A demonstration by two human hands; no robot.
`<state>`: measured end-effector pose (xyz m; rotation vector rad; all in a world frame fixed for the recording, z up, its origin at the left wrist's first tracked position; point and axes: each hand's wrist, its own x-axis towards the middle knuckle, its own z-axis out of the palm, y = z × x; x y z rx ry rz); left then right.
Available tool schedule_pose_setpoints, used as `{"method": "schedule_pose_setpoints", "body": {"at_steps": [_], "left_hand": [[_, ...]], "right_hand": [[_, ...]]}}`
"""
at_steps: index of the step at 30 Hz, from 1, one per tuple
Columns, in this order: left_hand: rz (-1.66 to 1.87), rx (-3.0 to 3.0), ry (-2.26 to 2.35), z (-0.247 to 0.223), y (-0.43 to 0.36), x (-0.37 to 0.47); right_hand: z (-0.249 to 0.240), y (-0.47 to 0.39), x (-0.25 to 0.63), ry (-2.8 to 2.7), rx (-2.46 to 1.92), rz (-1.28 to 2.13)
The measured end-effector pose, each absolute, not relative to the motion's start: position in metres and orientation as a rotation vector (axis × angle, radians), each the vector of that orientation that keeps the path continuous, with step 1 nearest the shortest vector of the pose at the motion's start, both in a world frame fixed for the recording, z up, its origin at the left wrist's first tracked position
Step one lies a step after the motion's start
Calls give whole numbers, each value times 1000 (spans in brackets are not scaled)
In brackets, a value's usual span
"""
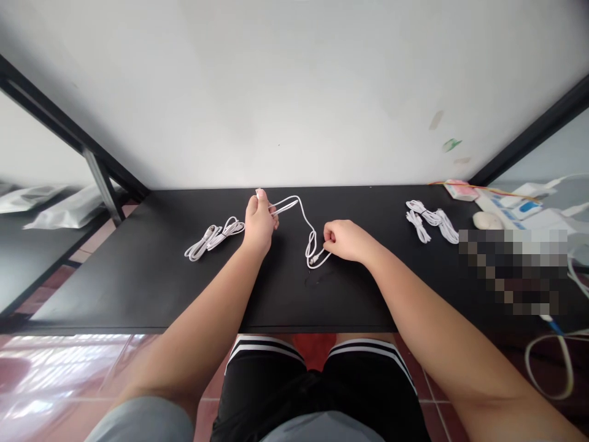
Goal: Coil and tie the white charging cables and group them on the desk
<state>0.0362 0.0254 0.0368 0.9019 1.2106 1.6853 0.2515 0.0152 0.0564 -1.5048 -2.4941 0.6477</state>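
A loose white cable [309,245] runs between my two hands over the black table. My left hand [260,222] is closed on one end of it, with a white tip showing above the thumb. Pinched in my right hand [343,239] is another part of the same cable, low over the tabletop. A white connector lies just left of the right fingers, beside a small loop. Left of my left hand rest bundled white cables [202,242], partly hidden by that hand.
More bundled white cables [430,220] lie on the right of the black table [138,264]. Farther right are a white mouse [488,221], a pink and white box [461,190] and power strips with wires. A wall [294,123] rises behind; black metal frames stand at both sides.
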Motion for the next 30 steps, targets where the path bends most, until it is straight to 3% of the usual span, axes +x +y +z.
{"method": "schedule_pose_setpoints", "body": {"at_steps": [8,14,21,30], "left_hand": [[1679,853,1233,35,29,35],[1682,849,1219,32,30,33],[1561,950,1228,33,30,36],[1366,997,1460,28,32,29]], "right_hand": [[72,7,259,-2454,-1154,880],[58,10,251,-2446,-1356,617],[55,14,246,-2515,-1494,892],[57,14,249,-2602,-1464,723]]}}
